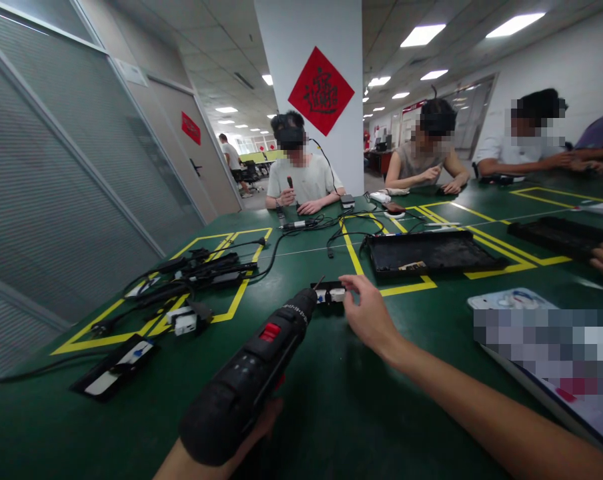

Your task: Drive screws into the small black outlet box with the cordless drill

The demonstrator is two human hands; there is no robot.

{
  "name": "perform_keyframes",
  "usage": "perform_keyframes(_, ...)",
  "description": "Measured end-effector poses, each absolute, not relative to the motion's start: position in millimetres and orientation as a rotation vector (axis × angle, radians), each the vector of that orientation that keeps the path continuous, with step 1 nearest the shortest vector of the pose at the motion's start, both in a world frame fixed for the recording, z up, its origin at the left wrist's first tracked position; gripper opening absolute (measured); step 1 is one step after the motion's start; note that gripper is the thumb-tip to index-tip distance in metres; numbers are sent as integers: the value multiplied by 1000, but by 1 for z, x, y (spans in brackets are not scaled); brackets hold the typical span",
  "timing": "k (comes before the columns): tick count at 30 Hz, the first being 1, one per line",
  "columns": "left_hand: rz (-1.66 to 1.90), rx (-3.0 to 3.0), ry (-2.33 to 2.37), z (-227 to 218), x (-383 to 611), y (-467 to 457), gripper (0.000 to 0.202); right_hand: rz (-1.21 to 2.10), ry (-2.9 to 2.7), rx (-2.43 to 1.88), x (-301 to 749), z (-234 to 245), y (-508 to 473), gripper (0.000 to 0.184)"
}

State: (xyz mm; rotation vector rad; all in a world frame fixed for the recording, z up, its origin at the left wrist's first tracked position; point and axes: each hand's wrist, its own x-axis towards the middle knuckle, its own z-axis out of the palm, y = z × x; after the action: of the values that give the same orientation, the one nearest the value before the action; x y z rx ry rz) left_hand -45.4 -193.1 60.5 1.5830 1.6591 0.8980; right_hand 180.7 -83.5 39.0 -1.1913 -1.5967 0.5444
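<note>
My left hand (265, 421) is wrapped round the handle of a black cordless drill (249, 373) with a red switch on top. The drill points forward, and its thin bit ends close to a small black part with white blocks (335, 295) lying on the table. My right hand (369, 312) is at the right end of that part, its fingertips closed on the edge. The drill body hides most of my left fingers.
Black cables and power adapters (206, 270) lie in a heap at the left. Nearer me are a white connector block (184, 321) and a black panel (114, 368). A shallow black tray (431, 252) stands beyond my right hand. Several people sit across the green table (301, 263).
</note>
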Motion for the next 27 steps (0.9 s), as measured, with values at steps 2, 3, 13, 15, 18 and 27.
perform_keyframes(2, 805, 1538, 1631, 68, -36, -193, 28, 855, -1732, -1169, 183, 50, -119, 50)
perform_keyframes(3, 772, 1521, 1625, 72, -30, -193, 29, 1055, -1788, -1096, 185, 55, -138, 62)
perform_keyframes(13, 930, 1814, 1005, 91, 67, -187, 57, 1328, -1380, -1073, 197, 64, -193, 56)
perform_keyframes(15, 836, 2006, 893, 98, 77, -190, 75, 1299, -1242, -1119, 211, 61, -188, 39)
perform_keyframes(18, 750, 2206, 895, 104, 74, -183, 65, 1263, -1126, -1012, 236, 65, -180, 41)
perform_keyframes(27, 967, 2426, 1295, 32, 19, -57, 43, 1579, -960, -1147, 267, 75, -172, 38)
